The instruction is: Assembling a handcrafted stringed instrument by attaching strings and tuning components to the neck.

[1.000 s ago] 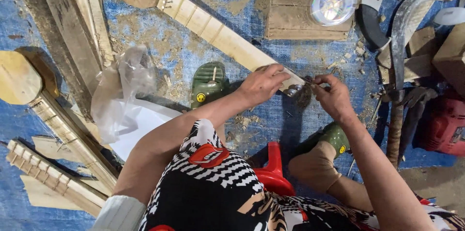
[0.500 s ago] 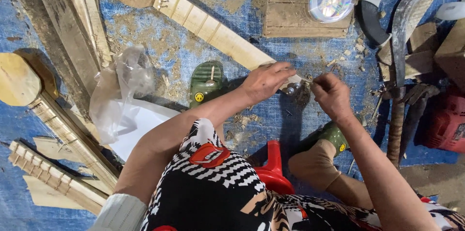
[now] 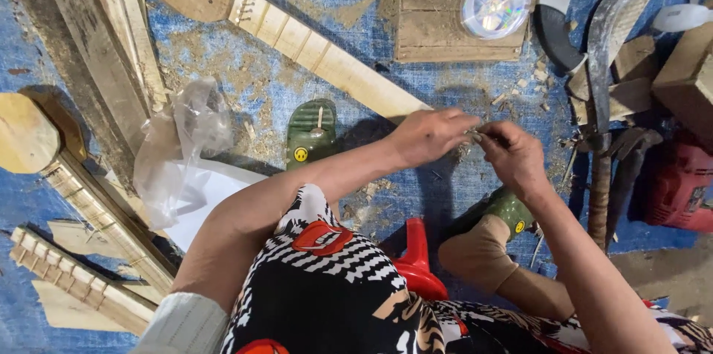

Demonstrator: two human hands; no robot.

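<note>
A long pale wooden instrument neck [image 3: 319, 53] with fret slots lies slanted on the blue mat, its wide head at the top left. Its lower end runs under my left hand [image 3: 431, 135], which rests on it with fingers curled. My right hand [image 3: 514, 155] is just to the right, fingertips meeting those of the left. Between the two hands both pinch a small grey metal piece [image 3: 472, 132]; its shape is too small to tell.
Green sandals [image 3: 312, 135] are on my feet and a red stool [image 3: 416, 257] is under me. A wooden board with a shiny disc [image 3: 495, 5] lies at the top. Curved blades [image 3: 605, 42], wood blocks and a red power tool [image 3: 679, 187] crowd the right. More fretted necks [image 3: 70, 283] and a plastic bag [image 3: 178, 146] lie left.
My hands have closed the small gap between them, and the fingertips now meet over the metal piece at the neck's end. The neck has stayed where it was.
</note>
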